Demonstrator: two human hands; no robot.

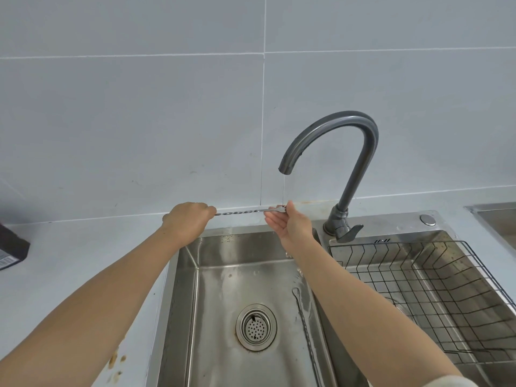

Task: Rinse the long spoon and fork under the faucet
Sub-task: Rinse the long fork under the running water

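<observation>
Fork (243,212) — handle end hidden in left hand (187,222).

Spoon (304,322) lies in the sink (223,250), faucet (358,169) behind, rack (396,243) at right.

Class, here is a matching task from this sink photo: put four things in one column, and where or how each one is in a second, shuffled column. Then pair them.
1 fork
2 spoon
3 wire rack
4 faucet

A lying in the left basin
B running a thin stream
C held at its ends by the left hand and the right hand
D sitting in the right basin

Pairs: 1-C, 2-A, 3-D, 4-B
</observation>
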